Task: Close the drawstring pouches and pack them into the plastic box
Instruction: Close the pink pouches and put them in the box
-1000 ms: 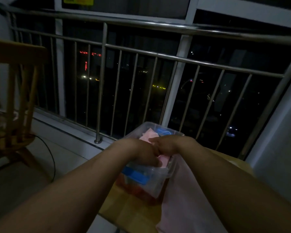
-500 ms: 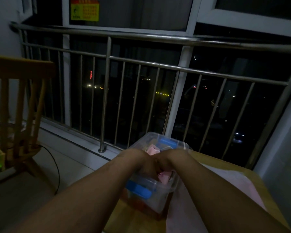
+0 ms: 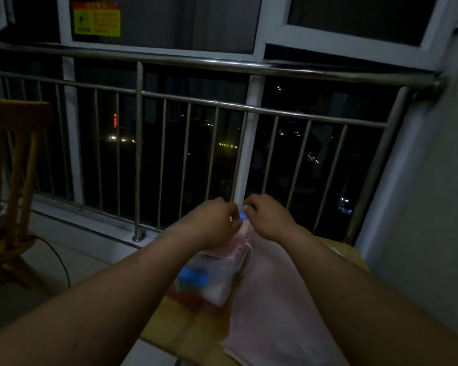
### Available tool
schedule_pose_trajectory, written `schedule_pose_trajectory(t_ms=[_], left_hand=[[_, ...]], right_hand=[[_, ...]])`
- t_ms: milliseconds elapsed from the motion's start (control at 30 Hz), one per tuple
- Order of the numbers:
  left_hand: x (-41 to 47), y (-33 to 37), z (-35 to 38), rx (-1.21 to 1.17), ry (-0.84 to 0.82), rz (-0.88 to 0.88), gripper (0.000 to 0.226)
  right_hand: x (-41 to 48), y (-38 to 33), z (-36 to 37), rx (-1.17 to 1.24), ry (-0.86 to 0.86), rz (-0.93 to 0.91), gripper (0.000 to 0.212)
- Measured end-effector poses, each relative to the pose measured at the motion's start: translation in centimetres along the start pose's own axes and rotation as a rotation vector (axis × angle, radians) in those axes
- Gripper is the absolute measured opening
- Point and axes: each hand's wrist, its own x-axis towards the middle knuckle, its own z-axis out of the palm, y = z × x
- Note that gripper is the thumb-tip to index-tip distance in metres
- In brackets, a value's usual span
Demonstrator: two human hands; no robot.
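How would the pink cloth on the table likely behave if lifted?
The pink cloth probably flops and drapes: it lies limp, softly creased, on the table. Likely light and thin, so a push would bunch it.

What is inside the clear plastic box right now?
At the top of the plastic box show pink pouches; a red shape low down may lie inside or beneath it. The left hand and right hand cover the far part, which cannot be seen.

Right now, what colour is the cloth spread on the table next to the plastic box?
The cloth is pale pink; the head view shows it.
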Motion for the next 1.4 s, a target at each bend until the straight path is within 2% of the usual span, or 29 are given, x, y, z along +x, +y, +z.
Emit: schedule_pose_trajectory(t_ms=[200, 400, 567, 700, 867, 967, 1100, 1200, 1267, 1333, 1400], left_hand=[[-0.3, 5.7, 1.7, -0.047, 0.036, 0.114, 0.024], [-2.0, 10.3, 6.3, -0.101, 0.014, 0.174, 0.023], [-3.1, 8.7, 11.7, -0.119, -0.169, 0.127, 0.033], [-3.7, 6.8, 16.3, 0.071, -0.371, 0.078, 0.057], [-3.2, 6.0, 18.3, 0.155, -0.383, 0.129, 0.062], [-3.5, 6.1, 19.0, 0.157, -0.389, 0.136, 0.064], [-2.9, 6.4, 19.1, 0.139, -0.392, 0.133, 0.064], [-2.7, 6.3, 19.3, 0.117, -0.393, 0.135, 0.065], [-2.9, 6.1, 19.6, 0.114, -0.389, 0.139, 0.064], [-2.8, 6.0, 19.6, 0.116, -0.385, 0.145, 0.063], [-2.7, 5.9, 19.4, 0.112, -0.384, 0.149, 0.063]], right_hand=[[-5.3, 4.1, -3.1, -0.004, 0.059, 0.081, 0.026], [-12.7, 9.6, -4.3, 0.036, 0.07, 0.257, 0.023], [-18.7, 13.9, -2.1, 0.067, 0.035, 0.418, 0.018], [-21.8, 16.5, 0.9, -0.054, -0.061, 0.518, 0.041], [-21.5, 17.6, 1.3, -0.098, -0.006, 0.553, 0.061], [-21.2, 17.8, 0.9, -0.136, 0.002, 0.607, 0.059], [-20.0, 17.9, 0.9, 0.09, 0.122, 0.706, 0.065], [-19.5, 17.8, 0.3, 0.185, 0.074, 0.8, 0.052], [-19.5, 17.6, 0.1, 0.206, 0.021, 0.789, 0.044], [-19.5, 17.2, -0.1, 0.225, -0.001, 0.788, 0.052], [-19.6, 16.9, -0.5, 0.37, 0.016, 0.823, 0.066]])
